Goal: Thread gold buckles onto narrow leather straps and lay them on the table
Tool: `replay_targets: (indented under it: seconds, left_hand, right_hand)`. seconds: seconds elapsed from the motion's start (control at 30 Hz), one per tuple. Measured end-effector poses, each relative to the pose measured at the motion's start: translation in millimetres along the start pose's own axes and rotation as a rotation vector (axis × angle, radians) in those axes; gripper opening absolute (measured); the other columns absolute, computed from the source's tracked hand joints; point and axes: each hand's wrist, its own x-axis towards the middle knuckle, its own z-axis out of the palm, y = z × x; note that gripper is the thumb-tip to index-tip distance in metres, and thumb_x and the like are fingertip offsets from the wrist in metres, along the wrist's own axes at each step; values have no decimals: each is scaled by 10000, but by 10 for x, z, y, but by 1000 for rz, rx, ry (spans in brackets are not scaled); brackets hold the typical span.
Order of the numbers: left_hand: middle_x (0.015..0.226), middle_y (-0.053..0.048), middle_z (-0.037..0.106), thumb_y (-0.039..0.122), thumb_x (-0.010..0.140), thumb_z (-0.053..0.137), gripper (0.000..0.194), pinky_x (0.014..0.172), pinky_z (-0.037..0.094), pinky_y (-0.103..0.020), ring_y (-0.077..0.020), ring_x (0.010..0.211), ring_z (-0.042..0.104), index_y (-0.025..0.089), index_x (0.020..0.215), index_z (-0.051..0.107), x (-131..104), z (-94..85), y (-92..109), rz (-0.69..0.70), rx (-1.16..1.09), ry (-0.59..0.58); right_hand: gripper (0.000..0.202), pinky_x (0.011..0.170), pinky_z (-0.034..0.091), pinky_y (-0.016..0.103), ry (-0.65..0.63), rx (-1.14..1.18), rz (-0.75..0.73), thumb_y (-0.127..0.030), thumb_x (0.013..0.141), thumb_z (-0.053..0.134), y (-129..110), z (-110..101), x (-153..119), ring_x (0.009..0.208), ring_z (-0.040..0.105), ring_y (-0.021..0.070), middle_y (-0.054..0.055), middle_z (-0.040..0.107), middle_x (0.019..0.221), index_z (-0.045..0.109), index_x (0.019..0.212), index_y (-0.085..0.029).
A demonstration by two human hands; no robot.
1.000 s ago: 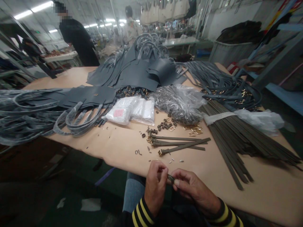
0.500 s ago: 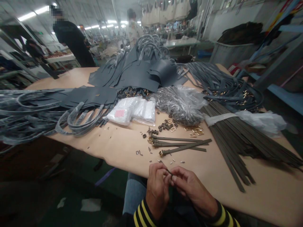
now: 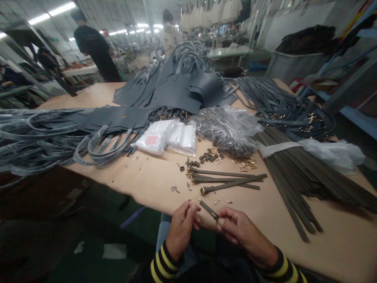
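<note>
My right hand pinches one end of a short olive-brown strap between thumb and fingers. A slot shows in the strap near my fingertips, and its far end points up and left over the table's front edge. To the left, apart from the strap, my left hand has its fingers bent and closed together; whatever may be between them is hidden. Just beyond lie several finished-looking straps with gold buckles. Small dark loops and loose gold buckles are scattered farther back.
Long olive strips lie bundled at the right. A clear bag of dark pieces and white packets stand mid-table. Grey panels and wrapped handles are heaped behind and left. Another person stands far back.
My left hand has moved left, away from the strap and from my right hand. The strap now shows at greater length, held by the right hand alone.
</note>
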Motion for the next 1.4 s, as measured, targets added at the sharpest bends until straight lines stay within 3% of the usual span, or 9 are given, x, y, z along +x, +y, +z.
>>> replay_targets:
  seconds: [0.07,0.23,0.77,0.97,1.17,1.3,1.4]
  left_hand:
    - [579,12,521,447,748,440,320,399,375,-199,-75,422,447,134,770,500,57,29,-49,-79,-129,4]
    - [493,37,516,425,662,554,309,353,358,-160,-37,348,417,129,628,469,81,83,-57,-128,-286,43]
    - [428,35,525,431,663,543,319,314,350,-145,-41,314,430,128,598,465,104,97,-94,-198,-338,69]
    - [412,40,517,435,653,549,320,299,343,-143,-41,300,424,136,585,455,113,104,-133,-208,-342,64]
    - [417,38,520,443,649,547,326,288,336,-142,-41,295,421,133,589,462,121,114,-203,-222,-349,59]
    - [422,35,517,464,668,518,348,291,336,-140,-40,299,420,133,580,458,124,112,-224,-233,-328,59]
    - [421,37,508,455,674,516,340,292,316,-136,-36,301,407,134,575,461,118,93,-217,-215,-290,64]
  right_hand:
    - [296,319,133,149,-21,-27,11,-419,658,565,29,25,12,324,266,0,-66,468,549,465,731,-150]
    - [301,318,134,148,-42,-65,12,-433,665,563,71,36,42,320,262,0,-80,435,519,465,707,-151]
    - [299,265,132,128,-103,-206,94,-446,691,492,12,-18,87,251,278,-11,-45,542,494,432,663,-154]
    - [366,254,197,127,-218,-272,147,-510,711,450,-40,-57,66,230,334,17,-75,470,372,444,605,-159]
    - [362,275,294,133,-266,-348,217,-526,687,453,-98,-66,57,257,398,27,-47,535,469,440,654,-165]
    - [341,281,282,138,-248,-435,157,-482,742,389,-50,-56,60,262,389,37,-56,487,437,455,635,-165]
    - [293,327,334,173,-159,-614,5,-381,791,370,-40,-30,26,299,433,67,-38,511,468,525,660,-168]
